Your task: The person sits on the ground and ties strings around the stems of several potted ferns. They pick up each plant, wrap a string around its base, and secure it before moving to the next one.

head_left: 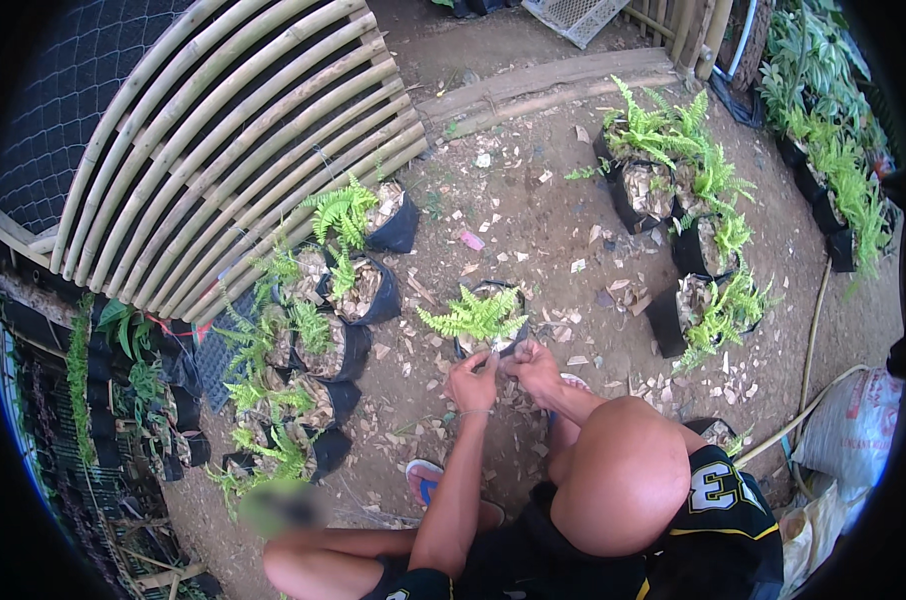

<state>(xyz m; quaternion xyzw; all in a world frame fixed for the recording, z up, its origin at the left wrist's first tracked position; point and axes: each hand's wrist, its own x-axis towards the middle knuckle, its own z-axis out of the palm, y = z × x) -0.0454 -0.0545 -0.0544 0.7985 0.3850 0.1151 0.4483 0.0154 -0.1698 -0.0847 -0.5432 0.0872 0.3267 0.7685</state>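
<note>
A fern [478,315] with bright green fronds grows in a black grow bag [521,303] on the ground in front of me. Dry, pale leaf pieces lie on top inside that bag. My left hand [472,382] is at the bag's near side, its thumb and fingers pinched together just under the fronds. Close beside it, my right hand [535,370] is also closed in a pinch at the near rim. Whatever sits between the fingertips of either hand is too small to make out.
Bagged ferns [325,345] cluster at the left, beside a bamboo slat panel [243,140]. More bagged ferns [698,210] stand in a row at the right. Full sacks [853,425] and a hose [813,340] lie at the far right. Leaf bits litter the soil.
</note>
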